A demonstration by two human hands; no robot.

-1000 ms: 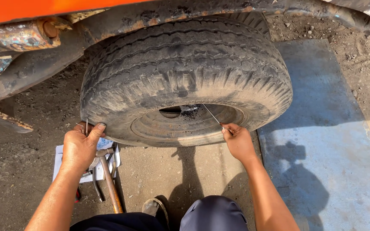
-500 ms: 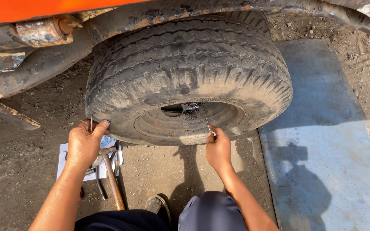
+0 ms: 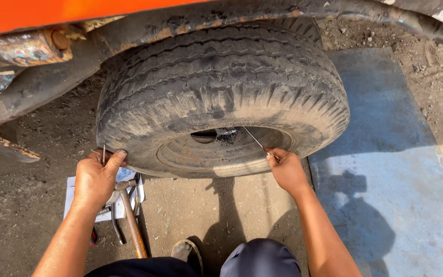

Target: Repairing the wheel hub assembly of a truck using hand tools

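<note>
Up close, the right hand (image 3: 287, 172) is pinching a thin wire (image 3: 256, 139) between fingertips at the lower edge of the tire (image 3: 221, 87), and the wire is running up and left toward the dark opening at the hub (image 3: 219, 136). The left hand (image 3: 96, 179) is pressing its thumb against the tire's left sidewall, its fingers curling around what is probably a second thin metal pin (image 3: 103, 153), though only a sliver is showing. Below that hand, a hammer (image 3: 131, 220) and a few other tools are lying on a white sheet (image 3: 73, 192) on the dirt. The tire is sitting under an orange vehicle body (image 3: 52, 13), beside a grey slab (image 3: 385, 154) to the right.
</note>
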